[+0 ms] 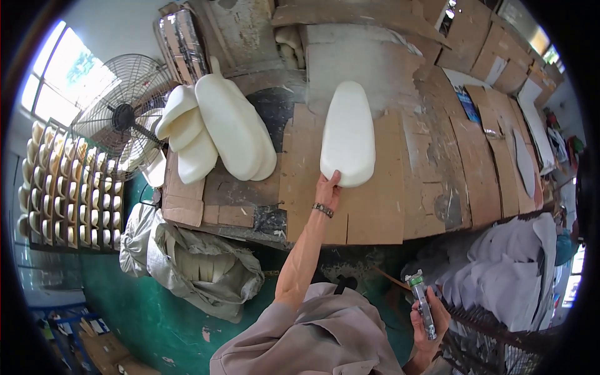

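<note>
A long cream-white foam piece [348, 131], shaped like a seat cushion and narrower at its far end, is over the cardboard-covered bench in front of me. My left hand [327, 191] grips its near end, thumb on top and the other fingers mostly hidden. At the lower right, away from the bench, my right hand [434, 317] is closed around a slim grey hand tool with a green band [422, 305]; its exact kind I cannot make out. To the left on the bench lie more foam pieces [231, 125], overlapping one another.
A large wire fan [122, 117] stands at the left beside a rack [69, 187] of cream foam pieces. Below the bench edge is an open grey sack [200, 265]. Stacked grey-white sheets [500, 262] stand at the right. Cardboard [481, 50] lines the far right.
</note>
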Tool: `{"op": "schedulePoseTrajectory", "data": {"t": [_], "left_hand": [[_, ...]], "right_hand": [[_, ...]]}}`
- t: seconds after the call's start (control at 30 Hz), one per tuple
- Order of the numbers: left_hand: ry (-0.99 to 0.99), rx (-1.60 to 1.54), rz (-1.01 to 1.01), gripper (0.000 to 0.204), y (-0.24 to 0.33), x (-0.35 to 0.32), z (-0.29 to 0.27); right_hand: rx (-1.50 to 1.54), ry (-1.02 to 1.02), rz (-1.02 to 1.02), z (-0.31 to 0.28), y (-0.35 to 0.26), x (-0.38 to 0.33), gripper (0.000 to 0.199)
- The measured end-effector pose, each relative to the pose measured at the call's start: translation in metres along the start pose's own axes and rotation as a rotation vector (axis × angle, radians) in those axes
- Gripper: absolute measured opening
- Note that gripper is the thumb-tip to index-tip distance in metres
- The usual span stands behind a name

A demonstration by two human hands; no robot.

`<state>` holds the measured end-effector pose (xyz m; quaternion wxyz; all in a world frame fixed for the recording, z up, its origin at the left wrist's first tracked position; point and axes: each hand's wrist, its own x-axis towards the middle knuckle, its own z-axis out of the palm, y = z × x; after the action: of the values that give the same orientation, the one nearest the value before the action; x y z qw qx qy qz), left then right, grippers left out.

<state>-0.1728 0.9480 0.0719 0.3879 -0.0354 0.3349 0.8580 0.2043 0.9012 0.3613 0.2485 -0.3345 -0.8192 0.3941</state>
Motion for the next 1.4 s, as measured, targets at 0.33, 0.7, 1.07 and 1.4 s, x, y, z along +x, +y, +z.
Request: {"op": "schedulePoseTrajectory", "data": {"t": [0.33,0.7,1.07,1.4], "left_hand": [[-0.069,-0.081,0.303,0.058,0.123,-0.08,-0.045],[-0.083,-0.023,0.618,0.049,0.274,0.009,-0.132],[0.091,-0.024,0.494,0.047,0.299,0.054,-0.194],[0.108,-0.012,0.409,0.054,0.305,0.052,-0.2]], "right_hand": [[0.023,-0.101,-0.01,0.03,0.001,0.026,0.047],[0.008,-0.268,-0.124,0.061,-0.009,0.053,0.054],[0.026,-0.203,-0.077,0.064,-0.014,0.049,0.052],[0.018,-0.178,-0.02,0.066,-0.016,0.05,0.054]]}}
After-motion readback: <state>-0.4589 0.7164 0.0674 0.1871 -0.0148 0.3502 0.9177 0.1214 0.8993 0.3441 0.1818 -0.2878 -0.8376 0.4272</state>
